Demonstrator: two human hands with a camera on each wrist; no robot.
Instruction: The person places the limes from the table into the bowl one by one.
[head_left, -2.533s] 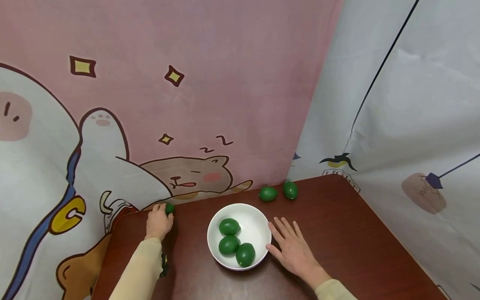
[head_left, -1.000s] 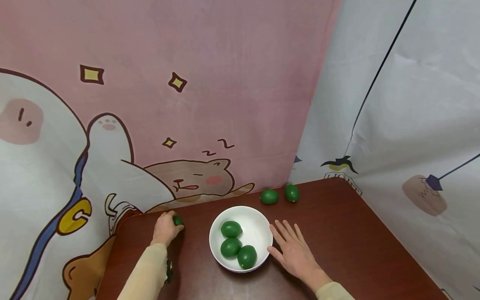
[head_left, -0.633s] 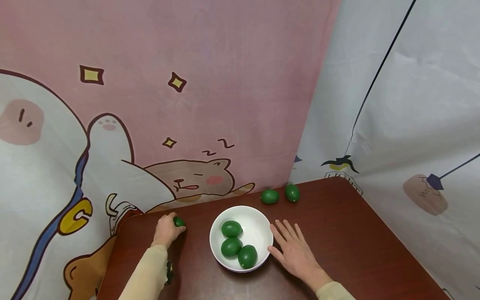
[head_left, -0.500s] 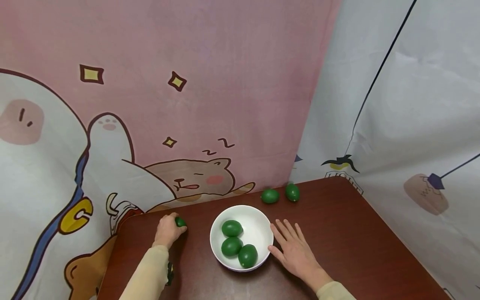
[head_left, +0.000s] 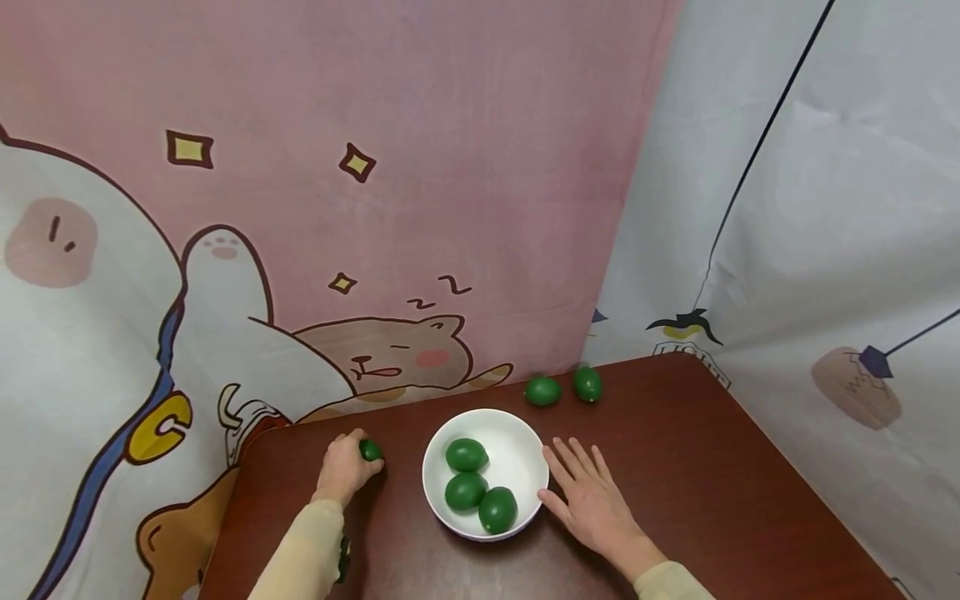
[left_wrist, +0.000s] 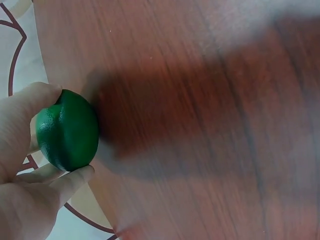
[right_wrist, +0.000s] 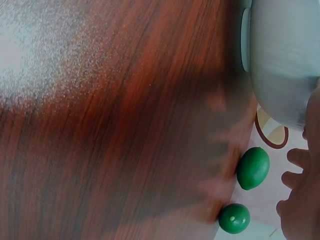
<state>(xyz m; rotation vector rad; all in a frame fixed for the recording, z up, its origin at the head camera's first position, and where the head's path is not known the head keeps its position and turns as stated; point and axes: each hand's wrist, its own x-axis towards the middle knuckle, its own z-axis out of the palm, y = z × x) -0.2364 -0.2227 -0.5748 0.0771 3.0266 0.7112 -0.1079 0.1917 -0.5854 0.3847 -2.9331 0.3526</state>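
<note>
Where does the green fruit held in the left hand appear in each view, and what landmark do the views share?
Head: green fruit, lower half, left of centre, held by the left hand.
Left wrist: left side, about mid-height.
Right wrist: not in it.
Shared landmark: the brown tabletop.

Lit softly and fairly evenly in head view, with dull sheen on near part of desk [head_left: 427, 575]. Shadowed broadly, soft-edged, across middle of left wrist view; washed paler at upper right. Glaring white and grainy at upper left in right wrist view, darkened toward bowl [right_wrist: 285, 50] by blurred shadow of fingers [right_wrist: 299, 158].
</note>
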